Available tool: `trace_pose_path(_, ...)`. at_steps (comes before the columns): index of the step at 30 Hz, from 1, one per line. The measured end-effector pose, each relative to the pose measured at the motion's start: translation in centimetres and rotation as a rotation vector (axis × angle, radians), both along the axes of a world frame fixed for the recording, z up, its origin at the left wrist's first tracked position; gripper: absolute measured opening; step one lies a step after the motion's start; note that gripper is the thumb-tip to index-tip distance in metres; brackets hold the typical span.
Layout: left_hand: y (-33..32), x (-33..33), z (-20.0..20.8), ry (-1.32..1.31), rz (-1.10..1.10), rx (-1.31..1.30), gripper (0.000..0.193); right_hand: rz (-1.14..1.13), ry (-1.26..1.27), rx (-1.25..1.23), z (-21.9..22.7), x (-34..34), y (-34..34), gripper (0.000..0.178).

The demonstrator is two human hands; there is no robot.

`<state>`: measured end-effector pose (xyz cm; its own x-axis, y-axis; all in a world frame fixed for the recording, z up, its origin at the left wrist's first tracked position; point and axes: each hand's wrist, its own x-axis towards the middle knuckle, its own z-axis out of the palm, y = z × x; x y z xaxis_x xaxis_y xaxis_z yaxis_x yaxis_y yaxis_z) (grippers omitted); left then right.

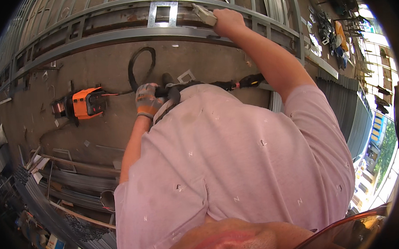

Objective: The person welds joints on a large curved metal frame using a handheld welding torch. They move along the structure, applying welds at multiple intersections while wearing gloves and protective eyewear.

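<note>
My left hand point(148, 101), in a grey and orange work glove, is closed round a thick black cable point(173, 96) beside my belly. The cable makes a tall loop point(133, 67) above the floor. My bare right hand point(229, 21) reaches out to the far side over a steel frame point(125, 34). It grips a pale beige block-shaped tool point(205, 15) whose exact kind I cannot make out. To the left of the tool, a square metal plate with a square opening point(163, 14) sits across the frame's rails.
An orange and black machine point(87, 104) stands on the floor at left, with a lead running toward the cable. A small square metal piece point(186, 76) lies on the floor. Bundles of metal profiles point(73, 219) are stacked at lower left, others point(345, 111) at right.
</note>
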<state>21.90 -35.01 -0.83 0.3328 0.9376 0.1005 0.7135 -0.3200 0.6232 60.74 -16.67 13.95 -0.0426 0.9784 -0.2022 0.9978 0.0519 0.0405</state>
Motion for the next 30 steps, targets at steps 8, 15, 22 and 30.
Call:
trace_pose_path(8,-9.9,2.5,-0.6,-0.031,0.107,-0.046,0.042,-0.102,0.105,-0.045,3.4,6.1,-13.0,0.023)
trace_pose_path(15,-8.8,7.5,0.4,0.03,-0.025,0.008,0.043,-0.139,0.097,-0.03,3.2,13.1,-14.7,0.018)
trace_pose_path(22,-4.4,17.2,-0.2,0.022,-0.062,-0.017,0.038,-0.162,0.038,-0.107,3.9,20.6,-12.0,0.027)
trace_pose_path(30,-2.8,25.5,-0.4,0.049,-0.091,-0.041,0.045,-0.046,0.0,-0.154,1.9,25.4,-9.5,0.028)
